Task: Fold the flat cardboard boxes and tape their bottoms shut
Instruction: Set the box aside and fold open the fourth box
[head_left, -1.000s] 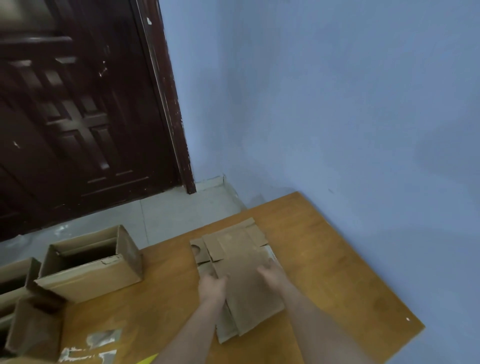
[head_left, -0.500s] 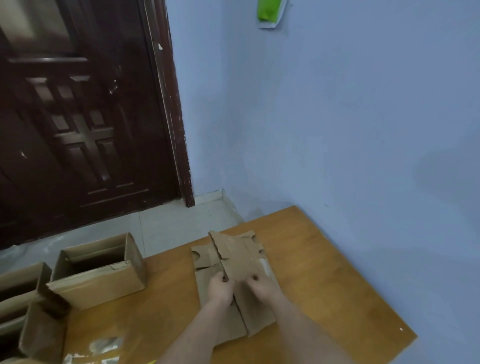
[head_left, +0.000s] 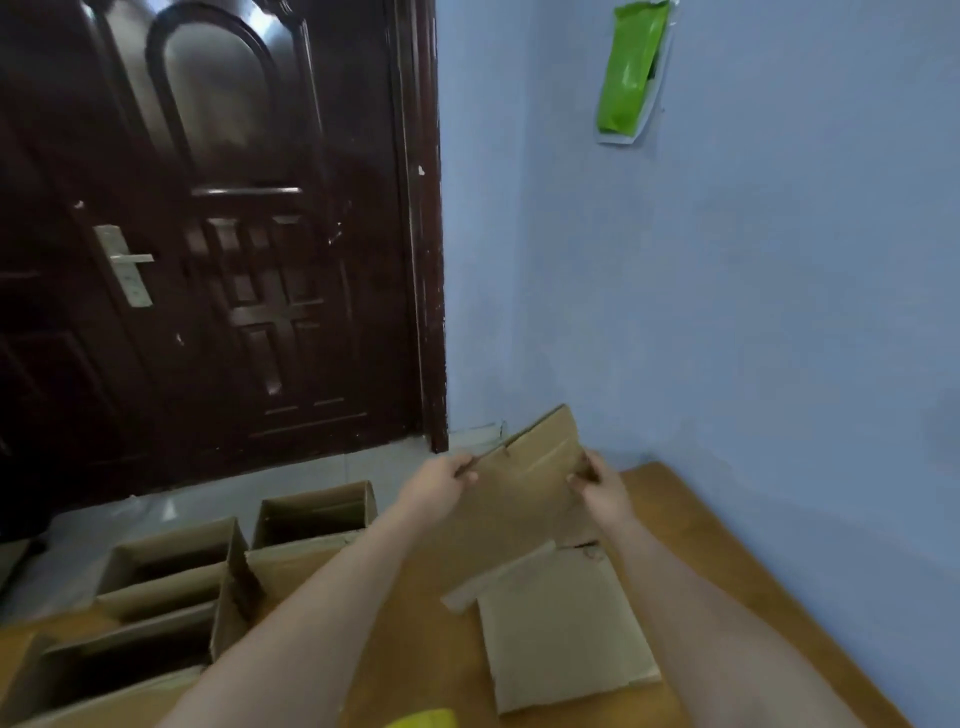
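Both hands, left hand (head_left: 439, 480) and right hand (head_left: 602, 486), gripped opposite edges of a flat cardboard box (head_left: 519, 488) we held raised above the wooden table (head_left: 727, 551), over remaining flat boxes (head_left: 561, 629).

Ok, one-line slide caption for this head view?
Both hands, left hand and right hand, lift a flat cardboard box off the stack on the table.

flat brown cardboard box (head_left: 524, 488) raised, tilted above flat stack (head_left: 561, 629).
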